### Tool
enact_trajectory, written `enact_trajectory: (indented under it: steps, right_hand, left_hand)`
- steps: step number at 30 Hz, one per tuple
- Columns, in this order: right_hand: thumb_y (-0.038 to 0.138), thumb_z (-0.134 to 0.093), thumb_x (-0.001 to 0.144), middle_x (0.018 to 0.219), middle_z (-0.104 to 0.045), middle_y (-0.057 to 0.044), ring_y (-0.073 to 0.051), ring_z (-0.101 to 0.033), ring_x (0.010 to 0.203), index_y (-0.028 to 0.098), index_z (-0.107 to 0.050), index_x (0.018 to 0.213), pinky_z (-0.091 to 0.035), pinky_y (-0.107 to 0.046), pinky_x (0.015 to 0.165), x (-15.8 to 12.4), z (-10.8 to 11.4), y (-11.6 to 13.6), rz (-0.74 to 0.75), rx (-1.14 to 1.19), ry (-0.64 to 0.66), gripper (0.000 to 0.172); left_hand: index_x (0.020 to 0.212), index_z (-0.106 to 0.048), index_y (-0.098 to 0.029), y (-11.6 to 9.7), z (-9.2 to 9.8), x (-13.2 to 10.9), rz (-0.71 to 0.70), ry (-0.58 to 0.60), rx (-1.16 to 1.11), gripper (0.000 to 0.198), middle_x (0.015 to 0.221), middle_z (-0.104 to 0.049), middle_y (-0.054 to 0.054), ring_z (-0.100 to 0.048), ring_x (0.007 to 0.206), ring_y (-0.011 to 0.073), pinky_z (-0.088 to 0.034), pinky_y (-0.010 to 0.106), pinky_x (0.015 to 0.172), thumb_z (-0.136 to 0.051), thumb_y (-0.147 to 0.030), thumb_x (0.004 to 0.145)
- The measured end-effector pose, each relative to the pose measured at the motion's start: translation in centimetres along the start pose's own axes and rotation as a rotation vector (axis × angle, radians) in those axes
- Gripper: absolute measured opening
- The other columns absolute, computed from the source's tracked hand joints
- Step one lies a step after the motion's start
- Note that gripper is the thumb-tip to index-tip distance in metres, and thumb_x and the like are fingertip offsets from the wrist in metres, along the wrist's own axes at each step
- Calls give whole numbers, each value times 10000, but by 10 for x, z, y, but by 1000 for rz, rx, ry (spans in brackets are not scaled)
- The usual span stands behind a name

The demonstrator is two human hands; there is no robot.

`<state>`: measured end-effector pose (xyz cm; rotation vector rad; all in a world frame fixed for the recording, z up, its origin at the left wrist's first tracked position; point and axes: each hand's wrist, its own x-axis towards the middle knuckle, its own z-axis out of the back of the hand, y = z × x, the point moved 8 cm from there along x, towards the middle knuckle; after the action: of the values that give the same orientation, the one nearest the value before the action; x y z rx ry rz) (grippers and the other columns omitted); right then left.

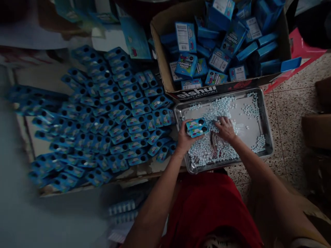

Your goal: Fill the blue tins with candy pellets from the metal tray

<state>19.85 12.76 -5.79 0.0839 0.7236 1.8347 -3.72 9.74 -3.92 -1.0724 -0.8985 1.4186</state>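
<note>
My left hand (pixel 183 140) is closed around two small blue candy boxes (pixel 197 127) held side by side, with a dark round hole showing in each. They are over the left part of a metal tray (pixel 267 137). My right hand (pixel 226 129) reaches into the tray, its fingers spread and bent onto a layer of small pale candies (pixel 219 107). The fingertips are partly hidden among the candies. Left of the tray, many similar blue boxes (pixel 134 122) stand packed in rows, their round holes facing up.
A cardboard carton (pixel 160 58) filled with blue boxes (pixel 186 64) stands behind the tray. The rows of boxes rest on a worn table (pixel 155 167). Something pink (pixel 302 48) lies right of the carton. Brown boxes (pixel 318 129) are at the right, over a speckled floor (pixel 281 106).
</note>
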Motion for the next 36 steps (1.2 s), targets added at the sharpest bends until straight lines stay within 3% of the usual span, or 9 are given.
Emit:
enact_trajectory:
  steps: [3, 6, 9, 14, 20, 26, 31, 34, 36]
  right_hand:
    - [400, -876, 843, 1285, -775, -167, -381, -644, 1302, 223, -797, 1101, -525, -517, 1126, 14, 24, -23, -334, 491, -292, 322]
    - [518, -842, 796, 1031, -768, -47, -265, -706, 976, 253, -715, 1042, -585, -381, 874, -3, 31, -22, -550, 1031, -477, 382]
    - [618, -803, 788, 1003, -767, -28, -206, -690, 825, 270, -665, 1011, -564, -328, 730, -23, 42, 10, -539, 1390, -510, 436]
    - [688, -842, 777, 975, -745, -40, -235, -711, 865, 285, -654, 870, -624, -396, 809, -33, 78, 68, -330, 1775, -585, 455]
    - [718, -700, 875, 759, -582, -31, -268, -674, 842, 293, -612, 710, -605, -473, 948, -14, 106, 84, -161, 1634, -660, 464]
    - [692, -605, 912, 846, -661, -76, -307, -686, 927, 288, -683, 770, -587, -496, 996, -7, 94, 89, -97, 1534, -567, 436]
    - [637, -621, 952, 772, -655, -70, -329, -702, 962, 300, -693, 703, -533, -529, 1108, -21, 93, 93, 4, 1509, -621, 426]
    - [710, -640, 954, 1187, -782, -99, -361, -676, 1297, 295, -776, 797, -458, -567, 1230, -25, 91, 82, 31, 1400, -491, 464]
    - [765, -656, 951, 1581, -641, -76, -367, -609, 1448, 310, -830, 1031, -469, -583, 1230, -26, 88, 56, -34, 1266, -430, 493]
  left_hand:
    - [1337, -597, -268, -6, 13, -3, -10, -54, 27, 836, 1373, -744, 94, -756, 1258, 341, -619, 512, 1121, -1036, -552, 685]
    - [1337, -599, -279, -12, 14, -4, -21, -44, 25, 838, 1383, -742, 102, -754, 1276, 340, -610, 520, 1147, -1050, -510, 670]
    - [1322, -594, -263, -16, 9, -4, -36, -51, 0, 866, 1397, -728, 125, -731, 1337, 356, -586, 532, 1184, -1064, -523, 642]
    - [1285, -638, -247, -28, -13, -6, -72, -22, 17, 832, 1288, -745, 105, -758, 1214, 335, -621, 481, 1081, -1068, -513, 625]
    - [1256, -669, -249, -38, -29, -9, -117, 10, 55, 758, 1197, -747, 82, -755, 1095, 336, -631, 481, 985, -1039, -470, 633]
    - [1274, -650, -258, -22, -18, -3, -27, -103, 51, 786, 1230, -744, 81, -740, 1164, 336, -613, 500, 1051, -1040, -423, 612]
    - [1282, -653, -247, -10, -21, 6, -30, -84, -49, 828, 1213, -766, 73, -768, 1131, 310, -640, 467, 1023, -1065, -474, 600]
    - [1291, -629, -244, 2, -22, 11, -21, -80, -225, 899, 1277, -762, 80, -774, 1174, 291, -653, 434, 1032, -1098, -499, 567]
    - [1302, -605, -251, 9, -23, 14, -7, -65, -336, 948, 1285, -761, 79, -784, 1152, 279, -672, 421, 1001, -1111, -532, 551]
